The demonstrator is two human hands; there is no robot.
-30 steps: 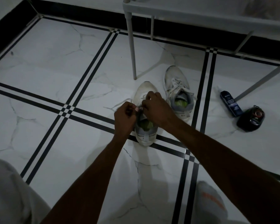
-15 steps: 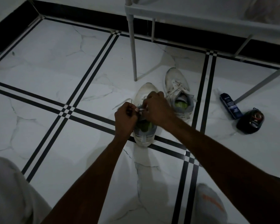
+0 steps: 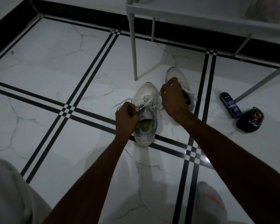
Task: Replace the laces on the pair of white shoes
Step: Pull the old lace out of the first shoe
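Note:
Two white shoes stand on the tiled floor. The near shoe (image 3: 146, 94) has a grey collar and a green insole; its white lace (image 3: 149, 101) runs loose across the tongue. My left hand (image 3: 127, 117) sits at the shoe's left side and pinches one lace end. My right hand (image 3: 173, 97) is raised to the right of that shoe and pinches the other lace end, pulled up and away. The second shoe (image 3: 179, 75) lies behind my right hand, mostly hidden.
A white table leg (image 3: 133, 49) stands just behind the shoes, with a slanted leg (image 3: 262, 83) at right. A dark blue tube (image 3: 230, 105) and a black round container (image 3: 250, 121) lie to the right. My knee (image 3: 10, 191) and socked foot (image 3: 210, 202) are at the bottom.
My hands were close together over the near shoe's tongue. They have drawn apart, the right hand going up and right with a lace end, stretching the lace.

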